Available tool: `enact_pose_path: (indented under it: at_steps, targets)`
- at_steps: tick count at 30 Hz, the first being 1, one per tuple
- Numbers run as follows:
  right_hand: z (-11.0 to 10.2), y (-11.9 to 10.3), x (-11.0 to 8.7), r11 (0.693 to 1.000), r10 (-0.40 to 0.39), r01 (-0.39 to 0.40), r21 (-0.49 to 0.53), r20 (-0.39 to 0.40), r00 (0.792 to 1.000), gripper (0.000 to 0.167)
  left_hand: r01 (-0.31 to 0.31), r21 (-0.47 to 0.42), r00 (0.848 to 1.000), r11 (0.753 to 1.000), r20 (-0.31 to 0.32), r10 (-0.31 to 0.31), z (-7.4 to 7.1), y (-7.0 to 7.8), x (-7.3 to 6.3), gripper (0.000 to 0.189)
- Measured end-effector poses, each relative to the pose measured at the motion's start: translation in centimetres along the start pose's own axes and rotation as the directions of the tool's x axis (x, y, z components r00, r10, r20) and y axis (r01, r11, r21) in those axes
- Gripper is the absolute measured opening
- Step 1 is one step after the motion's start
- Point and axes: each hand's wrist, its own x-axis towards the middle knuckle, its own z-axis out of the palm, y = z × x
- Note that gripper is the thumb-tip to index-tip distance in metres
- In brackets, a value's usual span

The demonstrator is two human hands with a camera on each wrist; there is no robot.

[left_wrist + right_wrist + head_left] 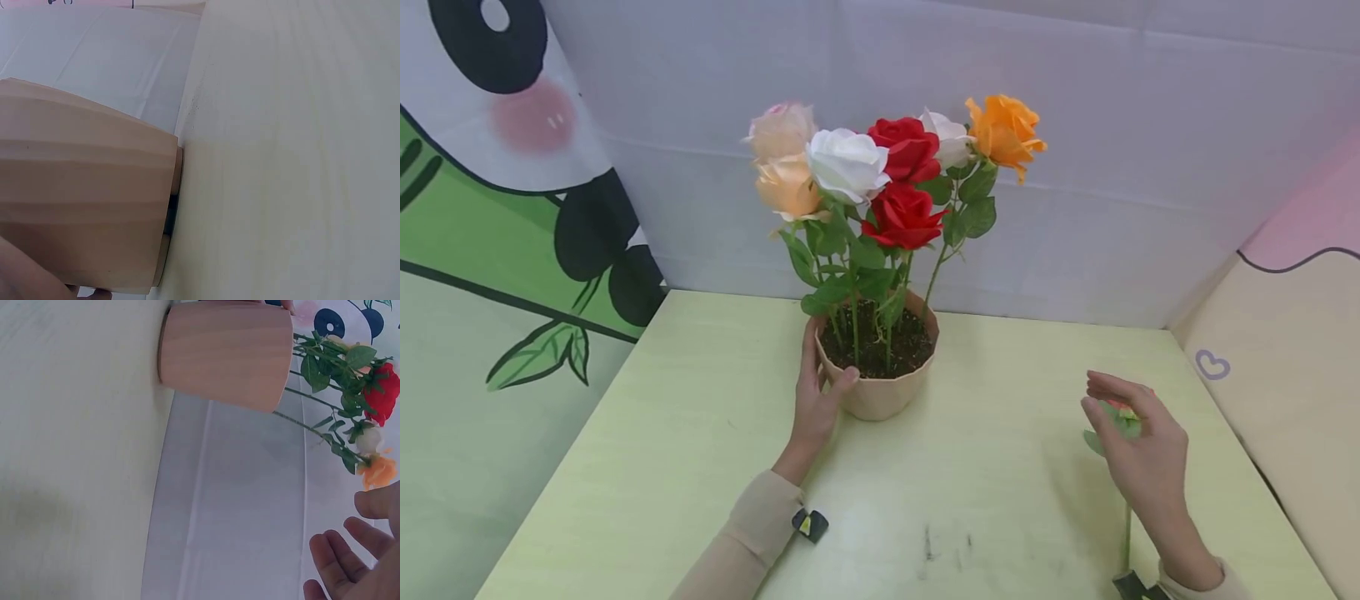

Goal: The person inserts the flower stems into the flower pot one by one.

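A pinkish-beige flower pot (880,398) filled with dark soil (872,358) stands toward the back of the table. Several roses rise from it: red (904,215), white (847,165), peach (788,187) and orange (1004,133). My left hand (817,407) holds the pot's left side, thumb by the front rim and fingers round the far side; in the left wrist view the pot (87,187) hides most of them. At the right, my right hand (1146,450) hovers with loosely bent fingers and nothing in them. Partly hidden beneath it is another rose with an orange-red bloom (1122,408) and green stem (1126,533).
The pale yellow table (715,433) bears a few dark smudges (928,542) near its front. Behind it hangs a light grey cloth backdrop (1097,233). Side panels with cartoon drawings (482,250) border the table on the left and right.
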Motion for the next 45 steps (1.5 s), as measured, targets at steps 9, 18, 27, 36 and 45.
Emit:
enact_pose_path:
  at_steps: [9,18,27,36,45]
  targets:
    - [-5.0,2.5,-2.0,0.987,0.139,-0.139,-0.078,-0.011,0.99,0.046,0.005,0.001,1.0,1.0,-0.003,-0.005,0.0,-0.8,0.2,0.103]
    - [-8.2,5.7,-4.7,0.911,0.334,-0.267,-0.315,0.181,0.925,0.056,-0.061,0.016,0.998,0.998,-0.011,0.061,1.2,4.4,-0.9,0.098]
    - [-8.4,7.5,-6.8,0.799,0.518,-0.295,-0.525,0.349,0.781,0.08,-0.016,0.006,1.0,1.0,-0.016,0.016,0.6,1.5,-0.3,0.101]
    - [-7.8,8.3,-6.9,0.74,0.629,-0.346,-0.577,0.409,0.661,0.098,-0.053,0.023,0.998,0.998,-0.019,0.053,1.6,6.2,-1.3,0.101]
    - [-8.1,8.6,-7.1,0.757,0.6,-0.325,-0.567,0.404,0.691,0.094,-0.038,0.01,0.999,0.999,-0.016,0.038,0.6,1.1,-0.3,0.102]
